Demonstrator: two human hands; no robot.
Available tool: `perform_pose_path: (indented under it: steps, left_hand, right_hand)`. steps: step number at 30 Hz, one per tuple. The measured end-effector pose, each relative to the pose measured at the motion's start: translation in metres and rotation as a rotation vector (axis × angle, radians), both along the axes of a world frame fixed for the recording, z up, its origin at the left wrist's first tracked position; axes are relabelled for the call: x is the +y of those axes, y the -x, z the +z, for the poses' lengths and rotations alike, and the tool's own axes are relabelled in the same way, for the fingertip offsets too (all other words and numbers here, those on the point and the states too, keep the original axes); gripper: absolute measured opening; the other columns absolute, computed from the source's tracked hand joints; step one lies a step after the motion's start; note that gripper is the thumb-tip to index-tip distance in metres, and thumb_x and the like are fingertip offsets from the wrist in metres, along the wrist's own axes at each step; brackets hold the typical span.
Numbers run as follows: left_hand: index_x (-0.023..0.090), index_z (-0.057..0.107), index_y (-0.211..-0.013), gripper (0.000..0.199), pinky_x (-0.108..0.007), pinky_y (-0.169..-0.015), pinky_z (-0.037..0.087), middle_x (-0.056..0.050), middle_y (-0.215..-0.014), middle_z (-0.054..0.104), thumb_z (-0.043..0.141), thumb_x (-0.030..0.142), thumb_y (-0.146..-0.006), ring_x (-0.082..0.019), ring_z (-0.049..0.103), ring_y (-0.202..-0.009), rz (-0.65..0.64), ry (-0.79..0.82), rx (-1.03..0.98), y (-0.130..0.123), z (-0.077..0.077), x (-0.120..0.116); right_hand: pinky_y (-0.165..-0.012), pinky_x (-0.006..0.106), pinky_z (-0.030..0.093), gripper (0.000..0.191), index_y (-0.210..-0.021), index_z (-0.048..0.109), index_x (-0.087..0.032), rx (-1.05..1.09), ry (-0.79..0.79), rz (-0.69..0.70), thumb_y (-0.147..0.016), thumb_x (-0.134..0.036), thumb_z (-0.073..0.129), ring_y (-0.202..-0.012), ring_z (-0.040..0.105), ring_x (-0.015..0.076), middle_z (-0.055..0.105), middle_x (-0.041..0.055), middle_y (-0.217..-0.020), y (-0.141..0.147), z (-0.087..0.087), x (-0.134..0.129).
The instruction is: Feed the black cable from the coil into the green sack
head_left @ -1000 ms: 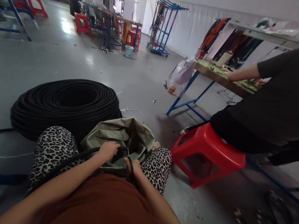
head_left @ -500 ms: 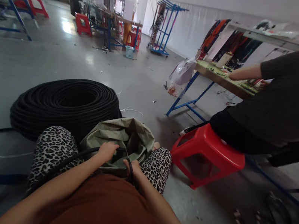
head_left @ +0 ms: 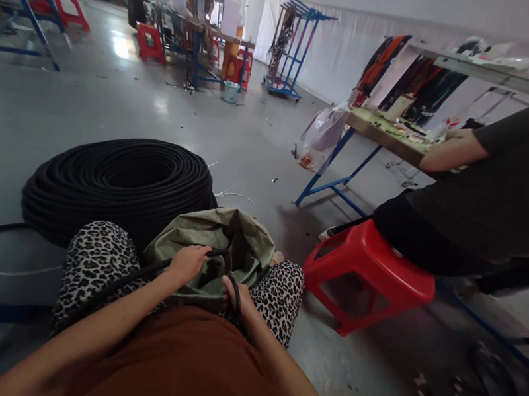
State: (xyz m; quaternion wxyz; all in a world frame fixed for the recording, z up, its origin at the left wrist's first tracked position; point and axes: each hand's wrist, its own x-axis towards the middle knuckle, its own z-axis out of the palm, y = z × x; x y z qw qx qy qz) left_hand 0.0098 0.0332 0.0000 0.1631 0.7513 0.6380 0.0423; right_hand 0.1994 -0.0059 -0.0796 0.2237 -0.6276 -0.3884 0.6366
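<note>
Slightly raised since half a second ago: left hand (head_left: 188, 262) and cord (head_left: 145, 271), with scissors (head_left: 236, 290) tipped a little more upright in the right hand (head_left: 237, 297). Shifted farther right along the worktop (head_left: 380, 132): a co-worker's forearm (head_left: 446, 156).

Grasps the cord in the left hand, fingers over it from above, close to its free end (head_left: 220, 253). Grasps the scissors in the right hand by the dark handles, blades pointing up and away from the body. Holds the free end between the hands, just past the left fingertips and beside the blade tip; cannot tell whether touching it or apart. Trails the cord back from the left hand across the left thigh (head_left: 100, 252), alongside the left forearm.

Around and beneath both hands, between the knees: an open green sack (head_left: 179, 231). On the floor (head_left: 255, 129), beyond the left knee: a thick black coil (head_left: 107, 203). To the right, on a red stool (head_left: 382, 263): the co-worker (head_left: 507, 189).
</note>
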Motion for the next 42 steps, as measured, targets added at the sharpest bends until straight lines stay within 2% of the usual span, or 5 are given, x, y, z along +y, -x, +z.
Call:
perform_pose_path:
  steps: [5,20,30,34,42]
  left_hand:
    - [0.022,0.06,-0.128,0.037,-0.033,-0.096,0.046,-0.008,-0.125,0.068,0.044,0.024,-0.095,-0.021,0.062,-0.114,-0.021,-0.027,-0.015,-0.002,-0.001,-0.002]
    - [0.023,0.061,-0.126,0.036,-0.031,-0.095,0.045,-0.007,-0.123,0.069,0.047,0.023,-0.093,-0.021,0.062,-0.112,-0.067,-0.008,0.007,-0.006,-0.003,-0.005]
    - [0.023,0.063,-0.125,0.036,-0.032,-0.096,0.046,-0.008,-0.122,0.069,0.048,0.02,-0.092,-0.02,0.062,-0.112,-0.078,-0.006,-0.018,-0.005,-0.002,-0.007]
    - [0.023,0.063,-0.126,0.036,-0.032,-0.097,0.045,-0.008,-0.123,0.069,0.049,0.02,-0.092,-0.02,0.062,-0.113,-0.077,-0.003,-0.01,-0.005,-0.002,-0.007]
    - [0.024,0.063,-0.126,0.037,-0.031,-0.095,0.046,-0.008,-0.124,0.069,0.049,0.021,-0.093,-0.02,0.062,-0.113,-0.053,0.012,-0.008,-0.006,-0.001,-0.006]
  right_hand:
    - [-0.045,0.02,0.042,0.035,-0.074,0.053,-0.016,0.031,0.054,-0.03,-0.094,-0.045,0.055,-0.042,0.05,0.0096,0.051,-0.0036,-0.055,0.0,0.001,0.003]
    - [-0.045,0.019,0.042,0.037,-0.075,0.053,-0.016,0.074,0.039,-0.027,-0.092,-0.049,0.057,-0.042,0.049,0.0094,0.049,-0.0048,-0.052,0.002,-0.01,0.005]
    - [-0.044,0.02,0.041,0.042,-0.075,0.054,-0.015,0.032,0.052,-0.017,-0.089,-0.055,0.059,-0.041,0.049,0.0098,0.05,-0.0038,-0.052,0.002,0.004,0.004]
    - [-0.046,0.019,0.043,0.037,-0.075,0.053,-0.016,0.068,0.052,-0.014,-0.092,-0.048,0.057,-0.042,0.05,0.0093,0.05,-0.004,-0.053,0.002,0.007,0.004]
    - [-0.049,0.021,0.045,0.033,-0.077,0.053,-0.016,0.083,0.047,-0.007,-0.092,-0.045,0.057,-0.045,0.051,0.0102,0.051,-0.0039,-0.054,0.001,-0.005,0.004]
